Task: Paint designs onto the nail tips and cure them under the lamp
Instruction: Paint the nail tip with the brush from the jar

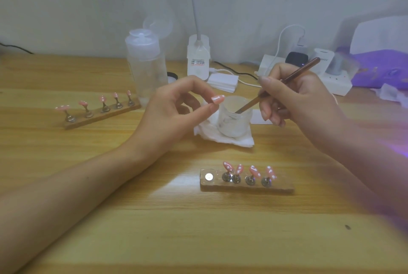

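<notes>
- Holding one pink nail tip (218, 99) up beside the jar (231, 123), the left hand (174, 114) pinches it with thumb and fingers (194, 84), so it sits ready for the brush (295, 70).
- The right hand (302, 99) wraps its fingers round the brush like a pencil; the brush end dips in the jar.
- A white wipe (240, 140) under the jar likely catches drips.
</notes>
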The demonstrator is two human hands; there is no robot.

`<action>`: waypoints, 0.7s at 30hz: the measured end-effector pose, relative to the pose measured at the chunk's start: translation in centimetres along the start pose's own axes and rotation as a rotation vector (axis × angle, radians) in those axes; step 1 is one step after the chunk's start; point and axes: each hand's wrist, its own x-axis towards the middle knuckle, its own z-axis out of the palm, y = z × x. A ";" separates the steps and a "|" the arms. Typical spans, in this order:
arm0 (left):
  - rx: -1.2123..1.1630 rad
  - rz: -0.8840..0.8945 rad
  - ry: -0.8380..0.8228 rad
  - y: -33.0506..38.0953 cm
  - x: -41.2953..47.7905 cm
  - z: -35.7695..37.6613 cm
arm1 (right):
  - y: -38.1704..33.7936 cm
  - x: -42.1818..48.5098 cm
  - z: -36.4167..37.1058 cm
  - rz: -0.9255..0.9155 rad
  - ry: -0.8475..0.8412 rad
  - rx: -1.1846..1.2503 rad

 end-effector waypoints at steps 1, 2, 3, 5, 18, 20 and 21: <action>-0.001 -0.007 0.002 0.0 0.0 0.0 | 0.1 0.0 -0.1 0.010 0.013 0.025; 0.001 -0.012 0.008 -0.1 0.0 0.0 | 0.2 0.0 -0.2 0.019 0.035 0.055; 0.000 -0.016 0.015 -0.1 0.1 -0.1 | 0.3 -0.1 -0.2 0.027 0.064 0.087; -0.018 -0.017 0.023 -0.1 0.2 -0.1 | 0.7 -0.2 -0.2 0.036 0.136 0.152; -0.009 -0.048 0.026 -0.3 0.9 -0.2 | 2.2 -0.9 -0.3 0.114 0.297 0.420; 0.023 -0.018 0.014 -0.3 0.7 -0.2 | 2.2 -0.9 -0.3 0.110 0.285 0.427; 0.034 -0.009 0.008 -0.2 0.6 -0.2 | 2.2 -0.9 -0.3 0.104 0.282 0.431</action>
